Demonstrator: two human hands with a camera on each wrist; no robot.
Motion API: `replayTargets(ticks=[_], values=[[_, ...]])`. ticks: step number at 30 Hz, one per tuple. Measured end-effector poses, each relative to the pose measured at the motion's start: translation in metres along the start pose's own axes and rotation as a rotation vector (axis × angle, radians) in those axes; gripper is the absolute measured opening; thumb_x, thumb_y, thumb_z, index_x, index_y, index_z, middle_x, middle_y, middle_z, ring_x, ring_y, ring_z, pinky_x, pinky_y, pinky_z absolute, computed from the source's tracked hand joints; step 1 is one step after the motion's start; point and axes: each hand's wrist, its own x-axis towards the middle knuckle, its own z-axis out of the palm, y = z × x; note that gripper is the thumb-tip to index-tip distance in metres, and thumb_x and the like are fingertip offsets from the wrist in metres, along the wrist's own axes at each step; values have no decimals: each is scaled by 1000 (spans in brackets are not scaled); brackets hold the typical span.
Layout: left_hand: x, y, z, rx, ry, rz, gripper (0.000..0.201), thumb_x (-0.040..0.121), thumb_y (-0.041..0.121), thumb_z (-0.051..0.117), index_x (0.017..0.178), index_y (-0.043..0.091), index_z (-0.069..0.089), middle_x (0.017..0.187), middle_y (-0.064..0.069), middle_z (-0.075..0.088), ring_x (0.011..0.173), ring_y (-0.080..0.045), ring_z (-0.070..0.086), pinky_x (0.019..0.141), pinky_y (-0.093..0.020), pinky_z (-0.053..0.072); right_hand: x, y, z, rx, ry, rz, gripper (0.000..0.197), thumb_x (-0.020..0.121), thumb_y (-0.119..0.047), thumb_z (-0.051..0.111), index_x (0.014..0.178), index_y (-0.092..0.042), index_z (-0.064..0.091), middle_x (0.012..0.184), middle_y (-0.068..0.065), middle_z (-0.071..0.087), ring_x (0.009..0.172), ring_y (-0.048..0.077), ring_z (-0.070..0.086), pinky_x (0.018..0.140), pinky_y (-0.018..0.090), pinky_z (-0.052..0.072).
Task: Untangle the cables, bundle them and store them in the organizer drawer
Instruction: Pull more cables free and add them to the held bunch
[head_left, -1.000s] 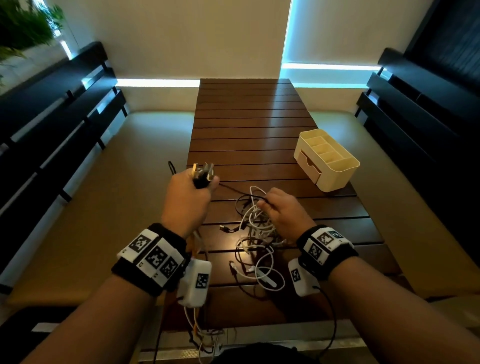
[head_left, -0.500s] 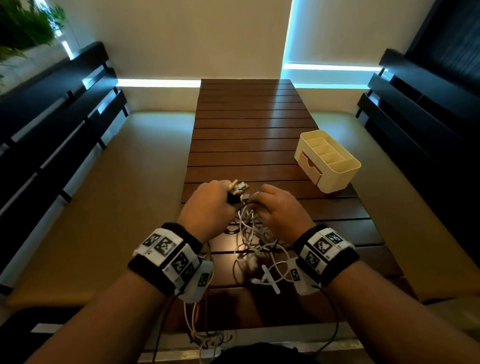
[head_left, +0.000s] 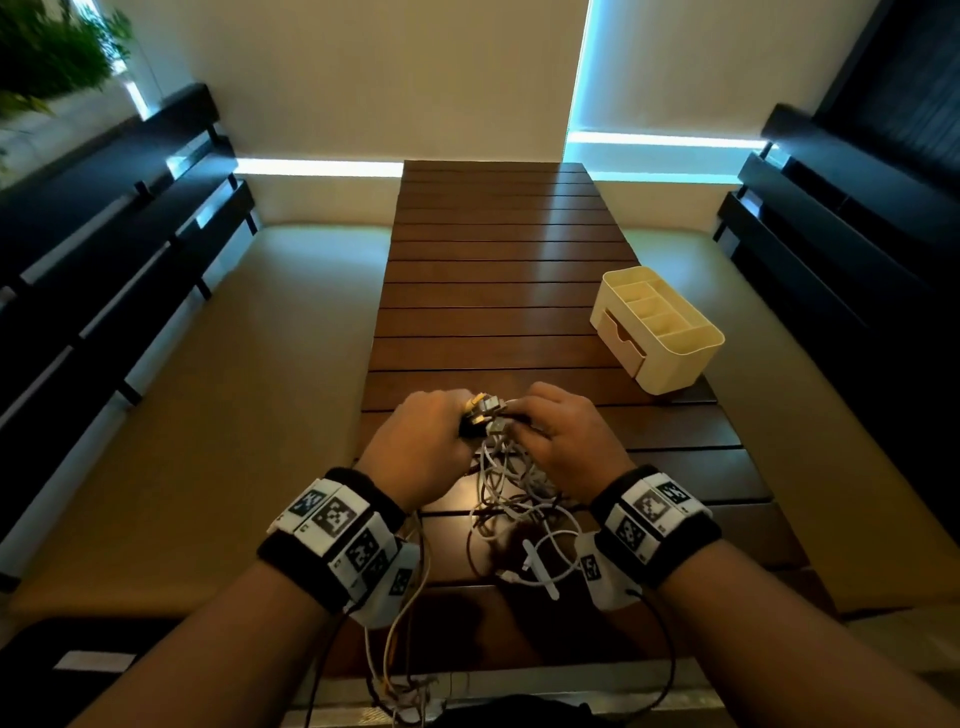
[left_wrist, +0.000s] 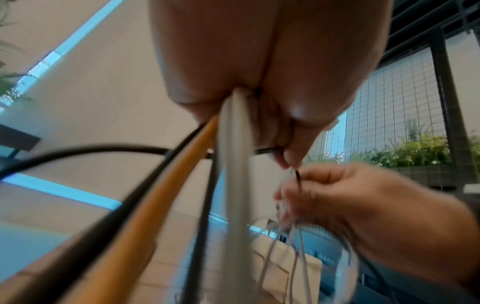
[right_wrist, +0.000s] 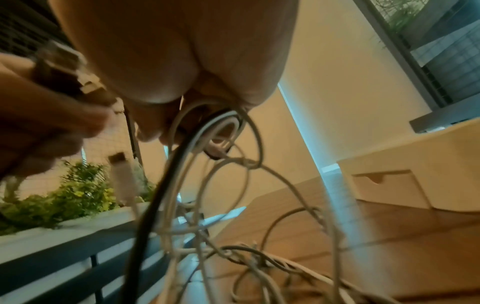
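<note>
Gripping a cluster of plugs (head_left: 485, 410) in my left hand (head_left: 421, 447), my right hand (head_left: 566, 441) clutches tangled cables (head_left: 514, 499) (mostly white) above the table (head_left: 493, 291); organizer (head_left: 657, 332) sits right.

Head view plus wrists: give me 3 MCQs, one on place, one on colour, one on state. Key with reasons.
1. Where does the organizer stand on the table?
A. right edge, beyond the hands
B. left edge
C. in the person's lap

2. What colour is the organizer?
A. black
B. cream
C. red

3. What is the state of the organizer's drawer?
A. pulled out
B. removed
C. closed

Key:
1 A: it stands past the right hand, at the table's right side.
2 B: head and right wrist views both show it pale cream.
3 C: the drawer front sits flush; the cable tangle is not yet stored, and the left hand grips the connectors.
</note>
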Motion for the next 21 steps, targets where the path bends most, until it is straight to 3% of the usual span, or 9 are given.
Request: replayTargets(ticks=[4, 6, 7, 10, 12, 15, 17, 19, 21], values=[[-5, -5, -15, -160, 137, -1, 22, 92, 16, 67, 72, 22, 61, 69, 7, 62, 61, -4, 55, 57, -24, 43, -6, 22, 6, -77, -204, 169, 40, 87, -40, 70, 124, -29, 62, 113, -16, 48, 101, 5, 54, 91, 31, 52], [-7, -11, -26, -246, 209, -48, 27, 90, 15, 70, 66, 24, 60, 63, 10, 57, 57, 3, 53, 53, -13, 36, -9, 32, 5, -51, -234, 283, 45, 88, -40, 71, 131, -36, 56, 116, -16, 44, 105, 6, 52, 95, 34, 52], [-9, -13, -29, -242, 206, -58, 32, 89, 14, 70, 63, 26, 56, 61, 12, 54, 56, 5, 51, 52, -13, 35, -9, 36, 3, -54, -241, 306, 47, 89, -41, 70, 133, -39, 54, 117, -15, 43, 106, 6, 51, 96, 36, 52], [-10, -15, -32, -187, 147, -48, 36, 90, 17, 70, 61, 27, 51, 60, 12, 51, 56, 6, 50, 52, -15, 31, -4, 33, -1, -76, -206, 244, 48, 89, -40, 70, 134, -37, 54, 118, -14, 44, 109, 9, 51, 97, 39, 51], [-10, -11, -32, -221, 155, -30, 39, 90, 16, 71, 61, 28, 49, 59, 12, 50, 55, 6, 49, 52, -12, 34, 2, 18, -5, -7, -131, 167, 43, 90, -35, 70, 131, -31, 58, 118, -14, 47, 111, 8, 51, 99, 35, 50], [-9, -5, -35, -291, 149, 9, 36, 89, 16, 71, 62, 26, 51, 57, 11, 50, 54, 3, 49, 53, -10, 35, 9, -15, -7, 171, -64, 59, 28, 92, -23, 68, 119, -25, 66, 112, -12, 55, 105, 4, 56, 92, 23, 50], [-9, -3, -36, -328, 138, 52, 28, 90, 18, 71, 65, 19, 57, 58, 9, 52, 54, -2, 49, 53, -12, 36, 7, -29, 0, 269, -74, 40, 16, 93, -18, 66, 108, -23, 67, 104, -8, 60, 94, 6, 60, 83, 22, 53], [-9, -4, -38, -360, 172, 78, 23, 89, 20, 71, 71, 8, 63, 61, 3, 56, 55, -9, 49, 53, -14, 36, 2, -23, 8, 273, -113, 138, 7, 95, -21, 63, 101, -25, 65, 97, -8, 62, 85, 5, 60, 74, 23, 52], [-10, -9, -44, -413, 252, 87, 25, 89, 21, 71, 73, 2, 64, 60, -4, 56, 52, -12, 47, 52, -18, 37, -2, 0, 15, 173, -193, 295, 4, 97, -29, 60, 97, -28, 64, 97, -12, 58, 85, 1, 57, 73, 21, 45]])
